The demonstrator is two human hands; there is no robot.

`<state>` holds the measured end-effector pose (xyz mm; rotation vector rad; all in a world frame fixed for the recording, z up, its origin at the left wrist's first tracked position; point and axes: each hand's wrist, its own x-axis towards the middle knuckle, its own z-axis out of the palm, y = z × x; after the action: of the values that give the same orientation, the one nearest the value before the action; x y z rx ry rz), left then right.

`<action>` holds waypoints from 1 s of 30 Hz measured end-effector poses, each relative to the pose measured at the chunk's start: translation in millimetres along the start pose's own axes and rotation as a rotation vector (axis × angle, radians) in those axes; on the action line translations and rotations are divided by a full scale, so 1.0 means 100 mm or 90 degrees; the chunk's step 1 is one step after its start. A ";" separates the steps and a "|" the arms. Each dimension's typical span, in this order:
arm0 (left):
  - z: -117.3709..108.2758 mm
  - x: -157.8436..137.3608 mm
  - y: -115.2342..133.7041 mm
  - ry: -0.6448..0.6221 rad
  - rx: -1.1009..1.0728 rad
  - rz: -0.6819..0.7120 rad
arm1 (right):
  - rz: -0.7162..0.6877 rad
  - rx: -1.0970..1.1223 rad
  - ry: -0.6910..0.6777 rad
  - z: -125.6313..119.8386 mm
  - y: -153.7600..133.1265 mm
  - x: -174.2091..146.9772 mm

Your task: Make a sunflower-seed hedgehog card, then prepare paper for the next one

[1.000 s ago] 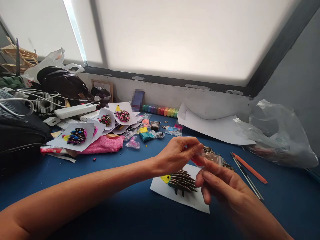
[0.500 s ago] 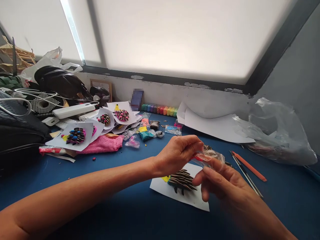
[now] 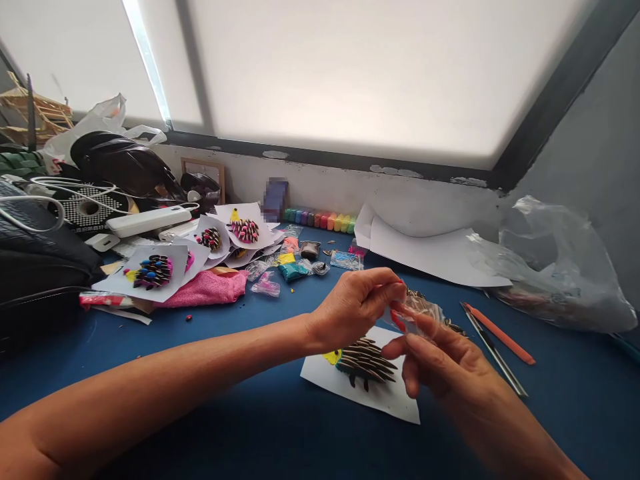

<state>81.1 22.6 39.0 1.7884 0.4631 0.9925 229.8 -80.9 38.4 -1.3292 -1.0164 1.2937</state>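
My left hand (image 3: 357, 303) is closed in a pinch, with a bit of red modelling clay (image 3: 397, 321) at its fingertips. Facing it, my right hand (image 3: 445, 363) grips a clear plastic packet (image 3: 411, 325) between thumb and fingers; more red shows at the packet's mouth. Below both hands, a hedgehog figure (image 3: 365, 363) lies on a white paper sheet (image 3: 325, 383). It has a yellow head, a teal edge and striped seeds as spines. My right fingers hide part of the sheet. Loose sunflower seeds (image 3: 454, 327) show partly behind the right hand.
Two pens or tools, one an orange stick (image 3: 503, 335), lie at right beside a plastic bag (image 3: 565, 273). Small clay packets (image 3: 294, 270) are scattered mid-table. Finished hedgehogs on paper (image 3: 155, 270) and a pink cloth (image 3: 207, 290) lie left. A row of coloured clay (image 3: 320, 220) lines the wall.
The red clay is more visible between the hands, and the packet has shifted slightly. Both hands stay in nearly the same place.
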 end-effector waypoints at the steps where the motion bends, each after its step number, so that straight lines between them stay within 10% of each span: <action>1: 0.00 0.00 0.00 -0.002 -0.001 0.000 | 0.001 0.006 -0.001 0.00 -0.01 -0.01; 30: -0.09 0.05 0.01 0.015 -0.065 -0.023 | -0.110 -0.099 0.111 -0.08 -0.04 0.08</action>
<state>76.7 30.5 43.2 1.6737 0.4502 0.9953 238.6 -73.0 40.7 -1.4109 -1.1005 0.9692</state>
